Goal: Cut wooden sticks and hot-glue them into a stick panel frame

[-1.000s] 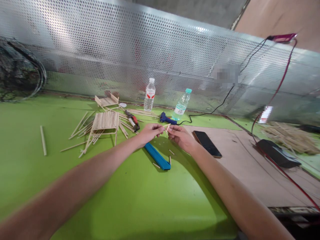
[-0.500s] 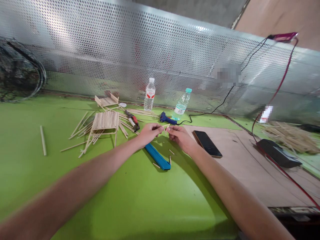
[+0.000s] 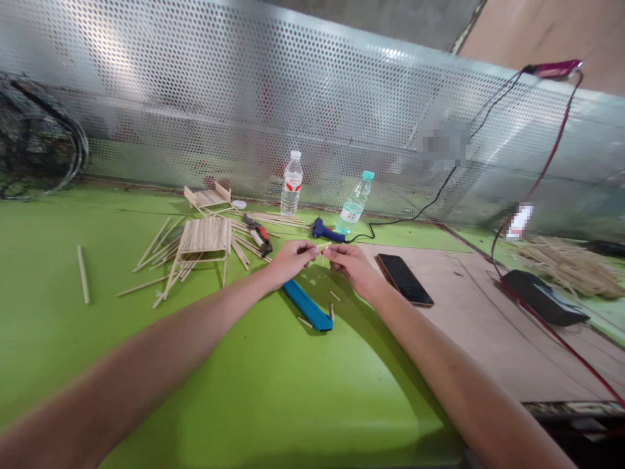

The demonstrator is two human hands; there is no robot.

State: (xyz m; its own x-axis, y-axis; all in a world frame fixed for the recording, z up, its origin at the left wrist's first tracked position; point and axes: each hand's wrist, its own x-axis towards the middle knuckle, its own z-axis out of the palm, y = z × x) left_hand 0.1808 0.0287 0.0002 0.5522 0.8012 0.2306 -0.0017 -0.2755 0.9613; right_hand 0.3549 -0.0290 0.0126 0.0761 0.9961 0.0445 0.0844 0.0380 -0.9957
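Observation:
My left hand (image 3: pixel 291 258) and my right hand (image 3: pixel 354 266) meet above the green table (image 3: pixel 254 384), both pinched on short thin wooden sticks (image 3: pixel 323 247) held between their fingertips. Just below the hands lies a blue flat tool (image 3: pixel 306 304), with a few short stick pieces beside it. To the left stands a small table-like frame of wooden sticks (image 3: pixel 205 238) among several loose sticks.
Red-handled cutters (image 3: pixel 260 236) and a blue glue gun (image 3: pixel 326 230) with a black cord lie behind the hands. Two water bottles (image 3: pixel 291 185) stand by the perforated metal wall (image 3: pixel 293 117). A black phone (image 3: pixel 404 279) lies to the right, a black box (image 3: pixel 543 299) and a stick pile farther right.
Both hands have stayed in place; the fingertips have drawn slightly closer together around the small sticks. Nothing else on the table has moved.

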